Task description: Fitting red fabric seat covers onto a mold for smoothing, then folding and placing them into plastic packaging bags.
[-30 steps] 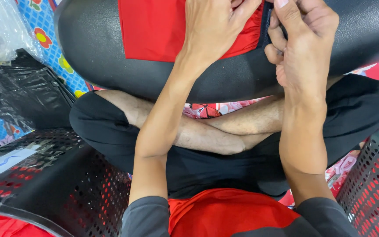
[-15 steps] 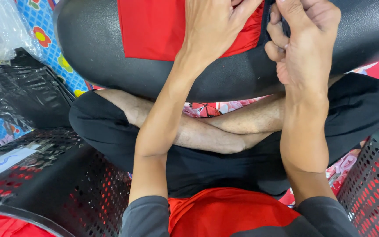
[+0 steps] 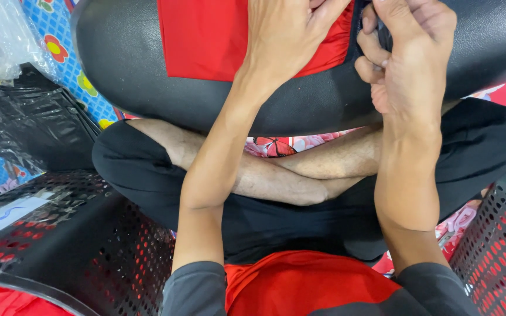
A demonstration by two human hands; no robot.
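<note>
Our right hand (image 3: 408,64) pinches the edge of the red cloth (image 3: 206,38) where it meets a dark seam; the grip is pressed together, with fingers curled and thumb on top. Our left hand (image 3: 285,35) lies flat on the same cloth, the fingers together and pressing it down, so this grip holds nothing between the fingers. The cloth rests on a black padded board (image 3: 300,108) that lies across our lap, and its upper part goes out of the picture. Both hands cover the right edge of the cloth, so we cannot see how the seam looks there.

Both forearms reach forward from grey sleeves (image 3: 197,289). The left one crosses over our knee, and the right one is almost straight with the wrist bent a little inward. Under the board our bare legs (image 3: 276,175) are crossed, in black shorts (image 3: 136,175).

We sit on the floor, on a mat (image 3: 80,82) with coloured flowers. A black basket (image 3: 60,246) with holes stands just beside our left knee, and another basket (image 3: 493,246) beside the right one. Black plastic wrap (image 3: 27,126) and a clear bag (image 3: 1,41) lie further left.
</note>
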